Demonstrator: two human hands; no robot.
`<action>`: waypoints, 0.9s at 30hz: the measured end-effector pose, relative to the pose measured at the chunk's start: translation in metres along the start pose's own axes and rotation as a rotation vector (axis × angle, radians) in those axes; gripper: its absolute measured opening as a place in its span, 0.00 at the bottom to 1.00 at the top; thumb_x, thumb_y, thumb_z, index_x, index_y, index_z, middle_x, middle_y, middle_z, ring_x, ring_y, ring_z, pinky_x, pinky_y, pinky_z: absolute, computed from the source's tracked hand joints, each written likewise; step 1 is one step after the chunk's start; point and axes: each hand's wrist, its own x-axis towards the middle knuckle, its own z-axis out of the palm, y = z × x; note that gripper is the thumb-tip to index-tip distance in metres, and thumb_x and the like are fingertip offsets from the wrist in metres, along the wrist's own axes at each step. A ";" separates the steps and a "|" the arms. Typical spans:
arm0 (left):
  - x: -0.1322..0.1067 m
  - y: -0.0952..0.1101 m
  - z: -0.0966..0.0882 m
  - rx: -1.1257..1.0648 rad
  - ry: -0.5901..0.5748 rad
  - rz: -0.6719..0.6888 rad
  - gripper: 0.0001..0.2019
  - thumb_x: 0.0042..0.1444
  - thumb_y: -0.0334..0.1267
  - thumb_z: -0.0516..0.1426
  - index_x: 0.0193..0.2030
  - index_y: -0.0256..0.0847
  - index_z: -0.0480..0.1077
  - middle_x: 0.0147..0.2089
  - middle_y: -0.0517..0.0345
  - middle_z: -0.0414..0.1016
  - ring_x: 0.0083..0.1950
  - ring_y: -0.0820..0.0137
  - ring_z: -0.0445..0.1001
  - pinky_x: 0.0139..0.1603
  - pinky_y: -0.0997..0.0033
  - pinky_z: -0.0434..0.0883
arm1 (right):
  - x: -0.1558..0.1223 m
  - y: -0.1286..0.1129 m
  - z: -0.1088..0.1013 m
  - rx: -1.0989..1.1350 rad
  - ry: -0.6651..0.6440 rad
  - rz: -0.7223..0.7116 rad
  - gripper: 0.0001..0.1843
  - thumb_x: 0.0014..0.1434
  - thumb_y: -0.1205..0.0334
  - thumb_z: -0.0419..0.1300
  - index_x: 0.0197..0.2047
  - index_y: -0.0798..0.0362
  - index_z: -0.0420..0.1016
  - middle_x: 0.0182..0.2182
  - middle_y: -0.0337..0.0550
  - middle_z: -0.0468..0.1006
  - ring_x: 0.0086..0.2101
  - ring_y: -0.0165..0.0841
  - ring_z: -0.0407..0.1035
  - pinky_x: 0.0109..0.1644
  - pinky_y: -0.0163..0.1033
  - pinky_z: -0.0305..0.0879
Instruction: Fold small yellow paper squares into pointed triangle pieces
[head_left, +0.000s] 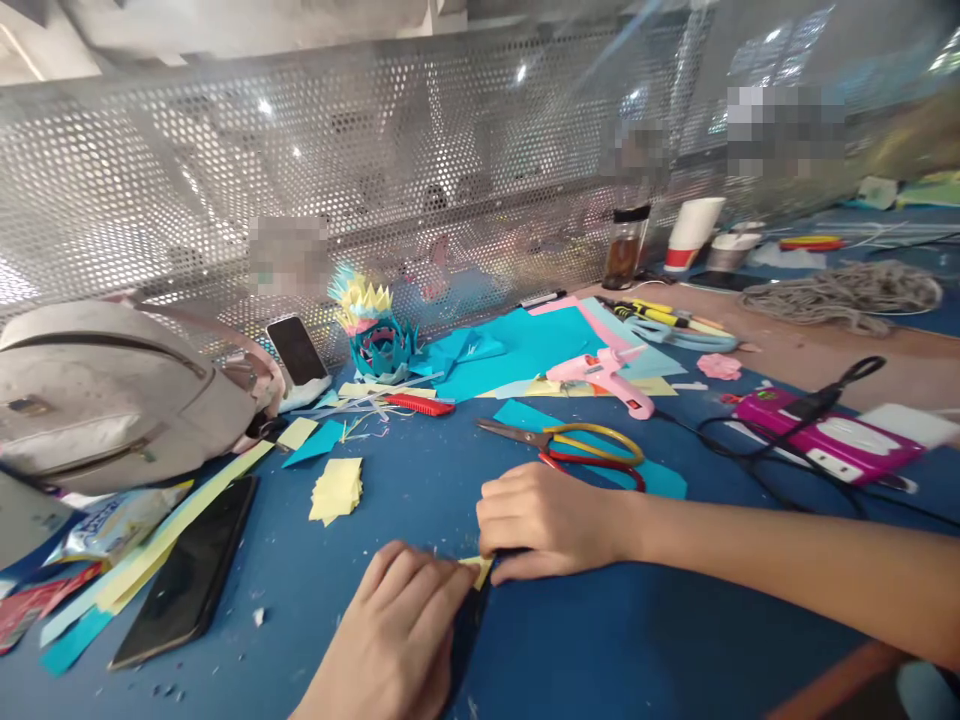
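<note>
A small piece of yellow paper (478, 571) lies between my hands, low over the blue table, mostly covered by fingers. My left hand (401, 620) is closed on its left side, and my right hand (536, 520) pinches its right end with curled fingers. Just behind them is a stack of yellow paper squares (337, 489). Scissors (570, 440) with yellow and red handles lie beyond my right hand, on a sheet of blue paper (667, 481). A blue and yellow folded-paper flower (381, 345) stands farther back.
A pink glue gun (604, 377) trails a cord near a magenta power strip (832, 437). A red utility knife (420, 404) lies mid-table. Left are a black phone (191, 570), paper strips (161, 530) and a backpack (112, 390). A perforated metal screen (360, 160) borders the back.
</note>
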 end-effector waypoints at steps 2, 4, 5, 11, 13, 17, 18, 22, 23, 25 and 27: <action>0.006 -0.003 -0.001 -0.113 0.003 -0.148 0.16 0.68 0.29 0.53 0.61 0.40 0.68 0.53 0.49 0.79 0.52 0.62 0.75 0.58 0.57 0.71 | 0.001 0.000 0.002 0.043 -0.011 0.037 0.21 0.75 0.48 0.50 0.41 0.54 0.75 0.34 0.42 0.77 0.35 0.34 0.66 0.36 0.39 0.55; 0.011 -0.006 -0.001 -0.167 -0.008 -0.215 0.10 0.68 0.35 0.57 0.55 0.42 0.70 0.48 0.53 0.79 0.48 0.63 0.75 0.55 0.58 0.72 | 0.002 0.000 0.003 0.094 -0.018 0.081 0.21 0.76 0.48 0.50 0.41 0.54 0.76 0.35 0.42 0.77 0.36 0.34 0.66 0.38 0.38 0.57; 0.013 -0.007 -0.001 -0.183 -0.008 -0.242 0.07 0.68 0.35 0.58 0.51 0.42 0.71 0.47 0.54 0.79 0.46 0.64 0.75 0.53 0.60 0.72 | 0.003 -0.001 0.003 0.125 -0.019 0.105 0.20 0.75 0.51 0.51 0.41 0.54 0.76 0.35 0.42 0.77 0.36 0.34 0.67 0.39 0.38 0.58; 0.023 -0.009 0.005 -0.264 0.035 -0.437 0.06 0.64 0.28 0.58 0.43 0.43 0.72 0.39 0.59 0.79 0.41 0.66 0.75 0.47 0.63 0.70 | 0.008 -0.010 0.000 0.327 0.011 0.360 0.07 0.67 0.65 0.60 0.36 0.54 0.76 0.31 0.39 0.76 0.35 0.32 0.69 0.39 0.34 0.61; 0.027 -0.006 0.006 -0.295 0.048 -0.514 0.08 0.60 0.26 0.57 0.43 0.43 0.72 0.36 0.61 0.79 0.39 0.67 0.76 0.45 0.65 0.69 | 0.009 -0.014 -0.002 0.360 0.038 0.425 0.07 0.67 0.66 0.60 0.36 0.54 0.76 0.32 0.39 0.76 0.34 0.31 0.69 0.38 0.34 0.61; 0.031 -0.002 0.007 -0.365 0.065 -0.629 0.04 0.60 0.28 0.58 0.39 0.41 0.70 0.27 0.64 0.78 0.33 0.69 0.75 0.41 0.69 0.67 | 0.010 -0.020 -0.005 0.406 0.106 0.449 0.09 0.67 0.56 0.63 0.40 0.54 0.75 0.35 0.39 0.76 0.33 0.30 0.69 0.37 0.33 0.60; 0.031 -0.002 0.007 -0.380 0.068 -0.645 0.03 0.60 0.29 0.58 0.38 0.41 0.70 0.26 0.64 0.77 0.31 0.70 0.74 0.40 0.71 0.67 | 0.010 -0.021 -0.004 0.410 0.113 0.446 0.10 0.66 0.55 0.64 0.40 0.54 0.75 0.34 0.39 0.76 0.32 0.30 0.68 0.36 0.33 0.60; 0.031 0.001 0.010 -0.428 0.067 -0.674 0.03 0.59 0.30 0.60 0.36 0.40 0.69 0.24 0.65 0.76 0.28 0.72 0.72 0.34 0.75 0.64 | 0.009 -0.021 0.000 0.431 0.104 0.492 0.06 0.63 0.61 0.67 0.38 0.53 0.75 0.34 0.36 0.77 0.31 0.28 0.67 0.35 0.32 0.58; 0.031 0.001 0.010 -0.436 0.064 -0.677 0.03 0.59 0.30 0.60 0.35 0.40 0.69 0.24 0.65 0.75 0.28 0.73 0.72 0.33 0.76 0.64 | 0.009 -0.021 0.001 0.441 0.105 0.510 0.06 0.63 0.62 0.68 0.38 0.53 0.75 0.34 0.36 0.77 0.31 0.28 0.67 0.35 0.32 0.58; 0.031 0.004 0.010 -0.448 0.057 -0.683 0.04 0.58 0.29 0.60 0.34 0.40 0.69 0.24 0.65 0.75 0.28 0.73 0.72 0.33 0.77 0.63 | 0.009 -0.021 0.002 0.461 0.107 0.536 0.06 0.61 0.64 0.69 0.37 0.52 0.76 0.33 0.36 0.77 0.32 0.28 0.67 0.35 0.32 0.58; 0.030 0.006 0.010 -0.454 0.046 -0.686 0.05 0.58 0.28 0.61 0.33 0.40 0.70 0.25 0.66 0.76 0.29 0.73 0.73 0.33 0.76 0.63 | 0.010 -0.023 0.001 0.480 0.102 0.551 0.05 0.60 0.65 0.70 0.34 0.53 0.77 0.32 0.36 0.77 0.32 0.29 0.67 0.35 0.32 0.58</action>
